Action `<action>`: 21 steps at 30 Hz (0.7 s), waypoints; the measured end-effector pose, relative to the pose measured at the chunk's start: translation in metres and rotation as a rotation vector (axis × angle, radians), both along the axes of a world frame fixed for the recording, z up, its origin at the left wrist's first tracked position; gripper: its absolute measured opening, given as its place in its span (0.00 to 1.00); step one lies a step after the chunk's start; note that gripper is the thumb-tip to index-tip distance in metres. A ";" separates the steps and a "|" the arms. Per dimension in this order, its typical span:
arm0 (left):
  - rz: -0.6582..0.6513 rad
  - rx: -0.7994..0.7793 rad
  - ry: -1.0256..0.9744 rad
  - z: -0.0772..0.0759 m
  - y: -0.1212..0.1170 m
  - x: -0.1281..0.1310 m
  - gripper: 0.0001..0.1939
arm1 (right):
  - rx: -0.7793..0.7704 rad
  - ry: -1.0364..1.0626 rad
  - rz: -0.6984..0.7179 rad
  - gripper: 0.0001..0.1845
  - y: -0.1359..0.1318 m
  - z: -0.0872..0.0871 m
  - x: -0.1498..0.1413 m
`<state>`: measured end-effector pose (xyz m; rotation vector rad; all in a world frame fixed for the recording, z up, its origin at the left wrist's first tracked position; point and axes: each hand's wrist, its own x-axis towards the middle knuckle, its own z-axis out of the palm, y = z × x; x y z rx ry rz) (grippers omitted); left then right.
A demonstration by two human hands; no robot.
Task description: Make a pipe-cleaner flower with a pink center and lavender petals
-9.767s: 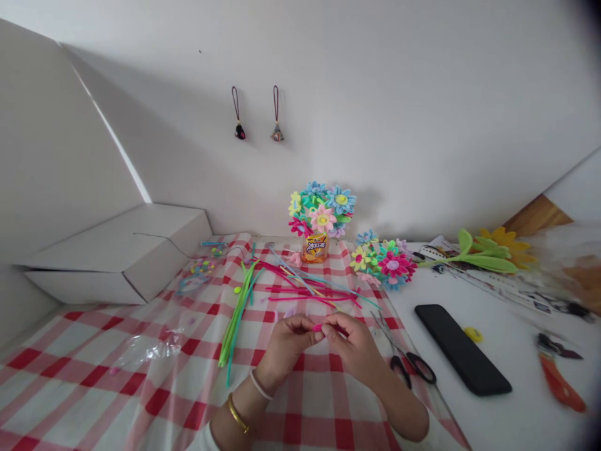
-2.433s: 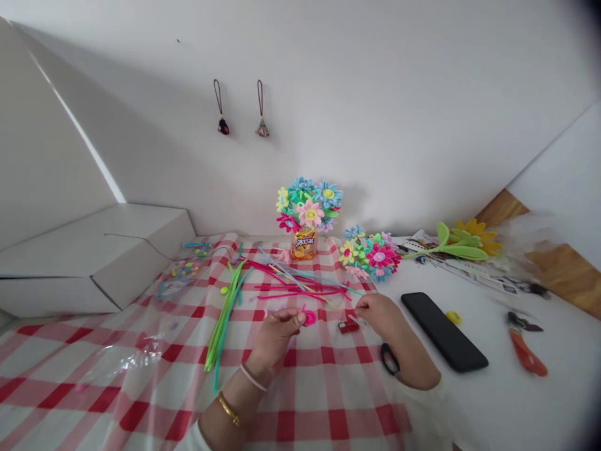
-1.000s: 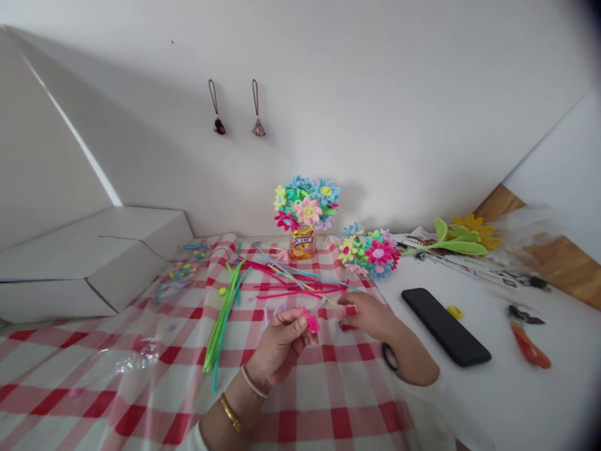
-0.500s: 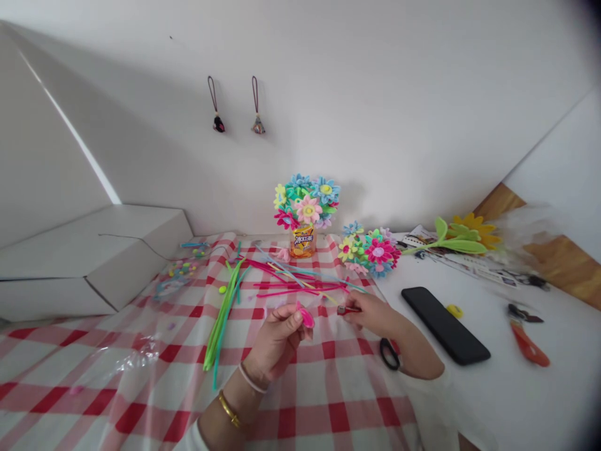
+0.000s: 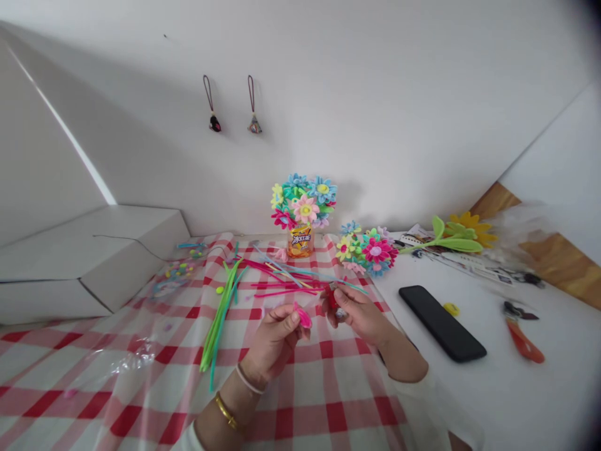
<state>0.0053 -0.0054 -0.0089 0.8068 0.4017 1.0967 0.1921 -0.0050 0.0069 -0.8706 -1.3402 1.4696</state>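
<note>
Low in the middle of the frame, the left hand (image 5: 272,341) pinches a pink pipe-cleaner petal (image 5: 303,316) between thumb and fingers, while the right hand (image 5: 357,316) holds a small red object (image 5: 332,298) in a narrow fingertip grip. Both sit just below loose pipe cleaners (image 5: 286,285) on the checked cloth (image 5: 291,426); a slackened pinch could drop either among them.

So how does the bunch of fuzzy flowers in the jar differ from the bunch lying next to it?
The jar bunch stands upright in a labelled orange jar, while the lying bunch rests on its side, with no jar, at the edge of the checked cloth. The jar bunch also looks slightly larger than the lying bunch. Both are pipe-cleaner flowers in pink, blue, yellow and green.
</note>
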 end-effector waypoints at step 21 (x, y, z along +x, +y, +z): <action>0.025 -0.017 0.117 0.003 -0.003 0.003 0.07 | 0.087 -0.263 -0.400 0.21 0.001 0.007 -0.006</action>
